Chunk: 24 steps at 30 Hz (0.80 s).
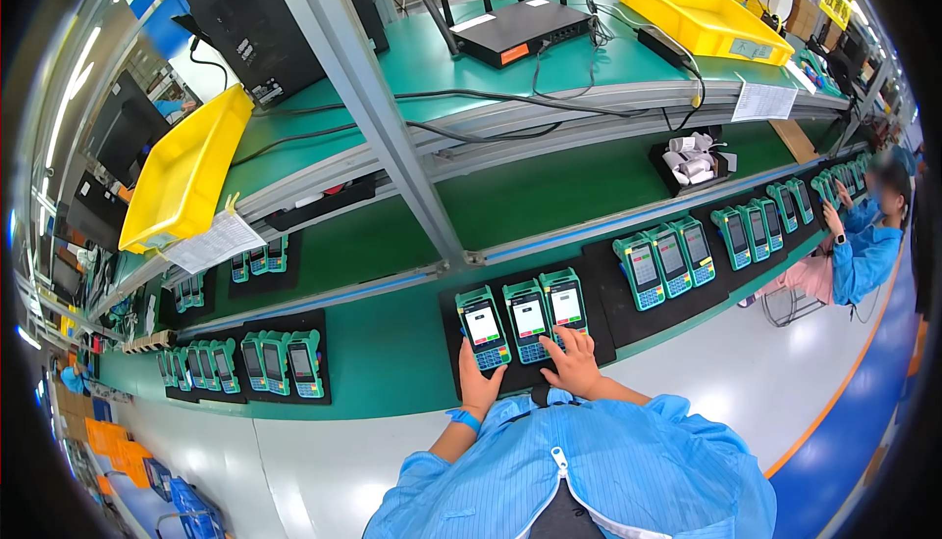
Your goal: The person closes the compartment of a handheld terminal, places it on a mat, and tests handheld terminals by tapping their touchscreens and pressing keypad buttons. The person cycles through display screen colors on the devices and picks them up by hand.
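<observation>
Three handheld payment terminals with green rims and lit white screens lie on a black mat (453, 321) before me. My left hand (479, 384) grips the lower end of the left terminal (482, 324), fingers along its left side and thumb at its lower right corner. Over the lower part of the other two hovers or rests my right hand (573, 362), fingers apart. Its fingertips are by the keypads of the middle terminal (528, 317) and the right terminal (566, 304); whether they press a key I cannot tell.
More terminals stand in rows to the right (673, 262) and left (278, 362). A metal post (378, 112) rises behind the mat. Above are a shelf with a router (520, 31) and yellow trays (702, 19). A co-worker in blue (865, 250) sits at the far right.
</observation>
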{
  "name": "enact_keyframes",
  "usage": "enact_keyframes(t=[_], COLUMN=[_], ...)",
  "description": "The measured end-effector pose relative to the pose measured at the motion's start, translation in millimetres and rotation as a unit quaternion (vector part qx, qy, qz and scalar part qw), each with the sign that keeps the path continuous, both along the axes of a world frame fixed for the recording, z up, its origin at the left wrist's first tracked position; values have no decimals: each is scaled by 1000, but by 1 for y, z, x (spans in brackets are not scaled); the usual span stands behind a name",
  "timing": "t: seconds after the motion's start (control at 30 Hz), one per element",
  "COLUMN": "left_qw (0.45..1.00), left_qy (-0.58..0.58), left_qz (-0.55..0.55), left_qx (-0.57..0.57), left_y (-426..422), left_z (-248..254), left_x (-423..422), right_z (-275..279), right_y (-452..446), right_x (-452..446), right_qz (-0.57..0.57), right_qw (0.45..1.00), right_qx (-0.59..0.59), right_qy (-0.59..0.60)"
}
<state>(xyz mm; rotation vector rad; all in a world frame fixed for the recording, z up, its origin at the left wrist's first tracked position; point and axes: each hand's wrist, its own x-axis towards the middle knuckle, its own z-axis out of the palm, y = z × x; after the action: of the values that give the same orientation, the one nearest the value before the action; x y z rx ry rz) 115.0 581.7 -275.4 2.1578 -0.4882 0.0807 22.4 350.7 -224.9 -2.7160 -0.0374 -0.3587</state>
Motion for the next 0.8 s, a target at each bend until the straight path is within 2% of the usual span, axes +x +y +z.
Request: enact_keyframes(t=[0.1, 0.8], left_qw=[1000, 1000], left_qy=[26, 9], left_qz=[-2, -4], left_qx=[8, -5], left_y=[1, 2], left_z=[2, -8], left_x=[-1, 1], right_z=[1, -6], right_y=[1, 1], right_x=[2, 14], right_qz=[-17, -22], right_qw=[1000, 999], right_qx=[-4, -32], right_qy=[3, -13])
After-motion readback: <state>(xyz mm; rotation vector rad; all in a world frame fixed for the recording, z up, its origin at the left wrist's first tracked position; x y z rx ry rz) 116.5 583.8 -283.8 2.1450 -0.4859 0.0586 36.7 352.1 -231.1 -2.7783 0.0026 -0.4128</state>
